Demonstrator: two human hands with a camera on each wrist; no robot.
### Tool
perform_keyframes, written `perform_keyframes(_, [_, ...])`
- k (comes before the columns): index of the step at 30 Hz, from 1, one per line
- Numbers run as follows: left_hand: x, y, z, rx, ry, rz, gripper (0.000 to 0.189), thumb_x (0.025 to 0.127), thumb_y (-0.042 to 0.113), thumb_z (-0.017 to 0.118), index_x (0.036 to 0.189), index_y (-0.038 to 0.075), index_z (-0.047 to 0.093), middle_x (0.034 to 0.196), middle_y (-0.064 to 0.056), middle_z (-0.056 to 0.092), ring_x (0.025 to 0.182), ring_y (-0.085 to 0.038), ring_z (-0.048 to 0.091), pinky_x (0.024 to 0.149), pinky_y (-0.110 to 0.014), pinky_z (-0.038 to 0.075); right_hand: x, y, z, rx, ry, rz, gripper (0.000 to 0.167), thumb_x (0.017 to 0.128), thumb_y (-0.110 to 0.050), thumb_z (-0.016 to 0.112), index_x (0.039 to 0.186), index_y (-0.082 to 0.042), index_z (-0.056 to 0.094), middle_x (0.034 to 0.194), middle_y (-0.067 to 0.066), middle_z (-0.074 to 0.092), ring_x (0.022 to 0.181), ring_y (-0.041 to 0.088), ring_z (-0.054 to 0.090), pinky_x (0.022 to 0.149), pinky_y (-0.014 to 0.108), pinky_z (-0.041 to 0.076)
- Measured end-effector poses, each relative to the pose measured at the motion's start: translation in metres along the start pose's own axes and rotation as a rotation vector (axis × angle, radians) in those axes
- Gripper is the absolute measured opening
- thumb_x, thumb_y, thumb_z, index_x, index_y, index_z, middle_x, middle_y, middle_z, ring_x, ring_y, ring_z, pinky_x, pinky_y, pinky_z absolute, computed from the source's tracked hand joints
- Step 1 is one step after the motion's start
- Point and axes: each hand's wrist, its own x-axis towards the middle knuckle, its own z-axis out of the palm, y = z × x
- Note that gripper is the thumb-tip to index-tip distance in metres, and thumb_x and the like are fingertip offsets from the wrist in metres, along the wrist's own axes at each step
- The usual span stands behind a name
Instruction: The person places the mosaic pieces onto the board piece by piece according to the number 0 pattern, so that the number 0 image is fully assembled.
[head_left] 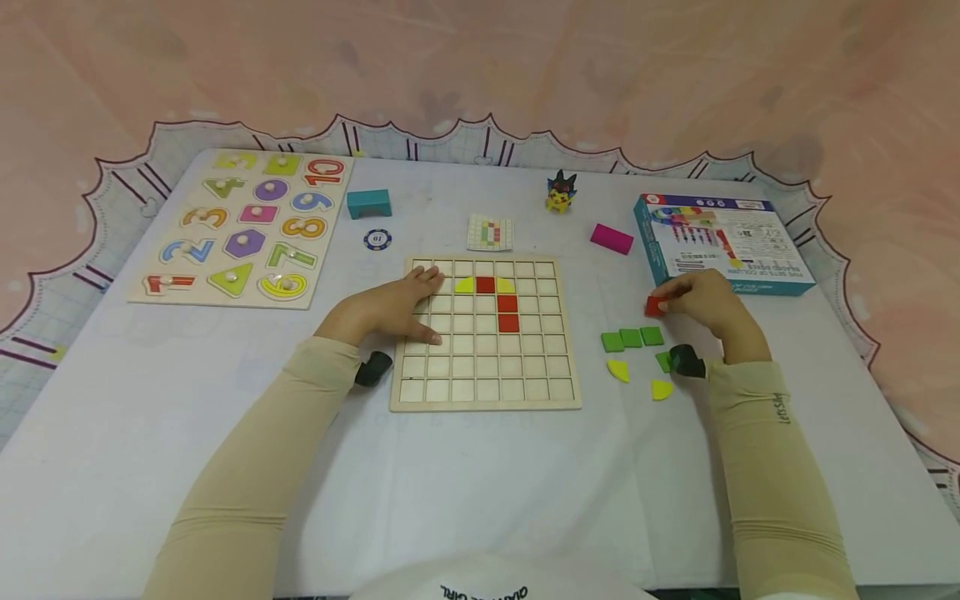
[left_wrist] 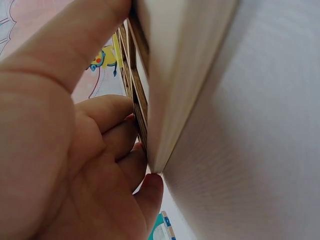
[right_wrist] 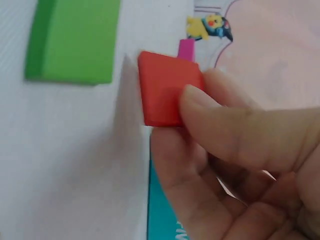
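Observation:
My left hand [head_left: 386, 310] rests on the left side of the wooden grid board [head_left: 487, 406], thumb and fingers spread. The left wrist view has its fingertips against the board's edge and top. On the board sit red square tiles [head_left: 507, 322] and two yellow quarter-round tiles [head_left: 465, 286]. To the right of the board, my right hand [head_left: 708, 308] pinches a red square tile [right_wrist: 162, 90] between thumb and fingers, near the box's front edge. Several green tiles [head_left: 631, 337] and two loose yellow quarter-round tiles [head_left: 662, 389] lie just nearer to me.
A pattern card [head_left: 491, 233] lies behind the board. Around it are a teal block [head_left: 369, 203], a poker chip [head_left: 377, 239], a small figurine [head_left: 559, 193] and a magenta block [head_left: 612, 238]. A number puzzle [head_left: 240, 225] is at left, a game box [head_left: 727, 242] at right.

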Motion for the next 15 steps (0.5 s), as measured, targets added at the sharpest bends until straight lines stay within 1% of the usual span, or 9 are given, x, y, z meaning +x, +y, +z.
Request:
perform_keyframes(3, [0.0,0.0,0.0,0.0,-0.002,0.002,0.098,0.078,0.036,0.072,0.148,0.006,0.01,0.156,-0.009,0.0,0.143,-0.028,-0.006,0.115,-0.046,0.005,-0.001,-0.005,0.001,0.044,0.058,0.004,0.035,0.09,-0.012,0.056,0.122,0.001,0.057,0.128,0.023,0.046,0.112,0.037,0.038,0.099,0.056,0.032])
perform_keyframes(6, [0.001,-0.001,0.0,0.004,-0.003,0.004,0.098,0.078,0.035,0.072,0.148,0.005,0.01,0.156,-0.01,0.0,0.143,-0.029,-0.006,0.115,-0.046,0.005,0.0,-0.009,0.002,0.077,0.087,-0.012,0.035,0.09,-0.012,0.056,0.123,0.0,0.057,0.127,0.022,0.049,0.112,0.036,0.04,0.099,0.055,0.033])
perform_keyframes(11, [0.001,-0.002,0.001,0.011,-0.004,0.004,0.098,0.078,0.035,0.072,0.148,0.005,0.01,0.156,-0.01,0.001,0.143,-0.029,-0.006,0.115,-0.046,0.004,0.001,-0.02,0.006,0.102,0.077,-0.034,0.036,0.09,-0.016,0.059,0.124,-0.002,0.057,0.126,0.02,0.05,0.112,0.034,0.04,0.099,0.052,0.034])
perform_keyframes(15, [0.001,-0.002,0.001,0.01,-0.002,0.009,0.098,0.078,0.035,0.072,0.148,0.005,0.01,0.155,-0.011,0.001,0.142,-0.029,-0.006,0.115,-0.047,0.004,0.003,-0.034,0.012,0.119,0.054,-0.057,0.036,0.089,-0.016,0.06,0.123,-0.003,0.058,0.125,0.019,0.051,0.112,0.033,0.041,0.099,0.05,0.036])
